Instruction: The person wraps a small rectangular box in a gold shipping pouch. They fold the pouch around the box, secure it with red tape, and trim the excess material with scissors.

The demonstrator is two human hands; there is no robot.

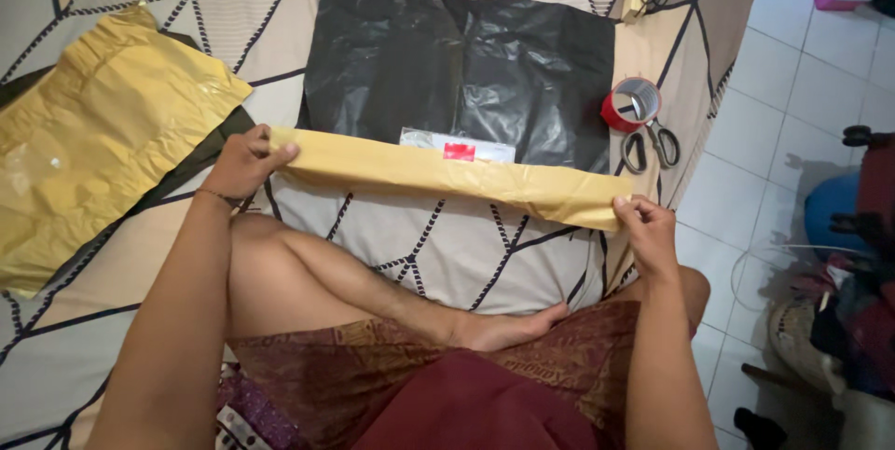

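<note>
The left hand (244, 161) and the right hand (643, 226) are each pinching one end of a long yellow strip (438, 175), holding it stretched flat over the bed (438, 254), just in front of the black plastic sheet (466, 68). The strip looks thin and crinkly, so it could sag, twist or tear if one hand is pulling too hard. Both arms are reaching forward, spread wide apart. Red tape (630, 103) and scissors (650, 144) are lying near the right hand.

yellow mailer bag (93, 152) — far left, crumpled | silvery packet (457, 145) (red label) — on black sheet (466, 68)
</note>
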